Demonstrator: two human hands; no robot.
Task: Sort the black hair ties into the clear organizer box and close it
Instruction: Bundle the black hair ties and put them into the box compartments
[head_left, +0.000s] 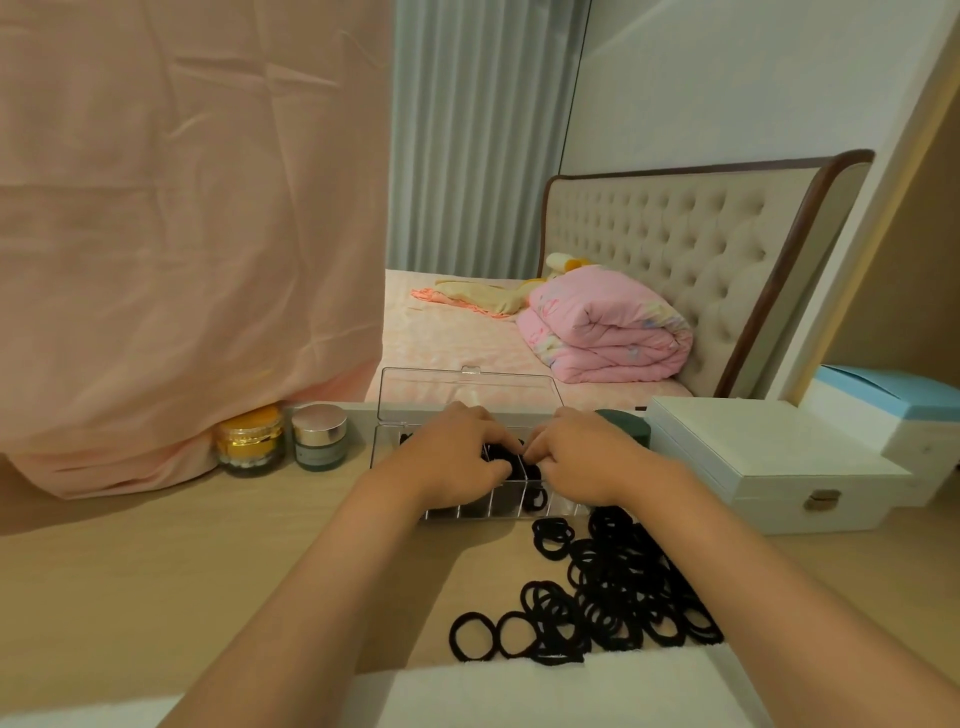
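A white towel (545, 691) lay nearest, loose ties (613, 587) heaped at its 12 o'clock on the desk (156, 571). Both hands, left (457, 462) and right (582, 457), had their grip pinched on ties inside the open box (467, 395). Soft, light, stretchy loops likely: take a few together.

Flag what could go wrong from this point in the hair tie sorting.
1. Both hands, left hand and right hand, crowd the same compartment of the clear organizer box, so ties may bulge over the dividers and possibly stop the upright lid from shutting.
2. The large pile of black hair ties lies under the right forearm; a sweep could scatter it.
3. The green jar sits close beside the box and might get knocked.
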